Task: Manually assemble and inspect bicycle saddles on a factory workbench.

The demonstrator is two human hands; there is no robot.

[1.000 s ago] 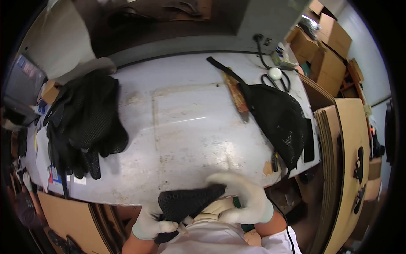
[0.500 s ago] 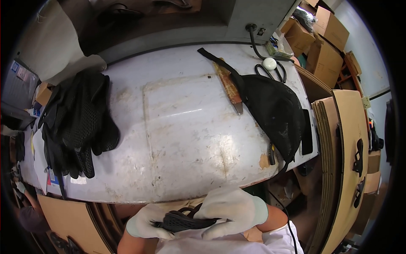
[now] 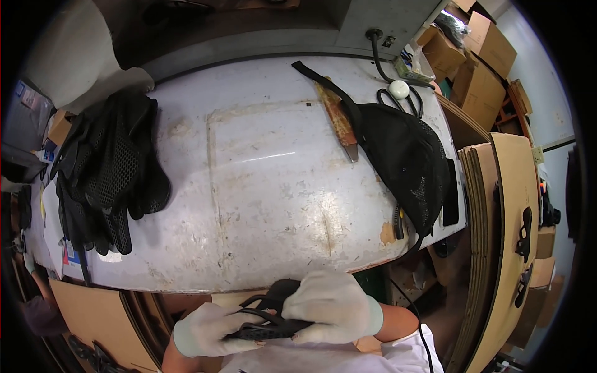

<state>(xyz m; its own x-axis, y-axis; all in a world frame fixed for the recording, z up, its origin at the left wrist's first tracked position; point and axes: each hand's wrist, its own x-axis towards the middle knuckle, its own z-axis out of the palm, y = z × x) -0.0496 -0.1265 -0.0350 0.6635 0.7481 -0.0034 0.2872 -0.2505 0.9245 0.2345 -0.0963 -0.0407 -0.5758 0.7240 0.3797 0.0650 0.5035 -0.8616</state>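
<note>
While pressed together below the near edge of the scuffed white worktable (image 3: pixel 261 186), both white-gloved hands clasped around a small black mesh-and-strap piece (image 3: pixel 268 322), held close to the body and clear of the tabletop. Left hand (image 3: pixel 208 329) cupped beneath the black piece, fingers curled shut on its lower edge; right hand (image 3: pixel 333 306) folded over the top, closed down on it from above. Thin black straps looping out between the two gloves, upper end of the piece poking up just beside the table's front rim.

On the table's left side, a heaped pile of black mesh fabric pieces (image 3: pixel 109 174), draped partly over the edge. On the right side, a larger black mesh panel (image 3: pixel 407 158) spread flat, its long black strap (image 3: pixel 323 84) trailing toward the far edge. Just beside that panel, a worn wooden-handled blade (image 3: pixel 339 121) lying at a slant, tip toward the near side. Near the far right corner, black-handled scissors (image 3: pixel 407 102) and a small white ball-shaped object (image 3: pixel 399 89), touching or nearly so. Beyond the table to the right, stacked brown cardboard boxes (image 3: pixel 482 46) and upright tan cardboard sheets (image 3: pixel 507 211) standing on edge.
</note>
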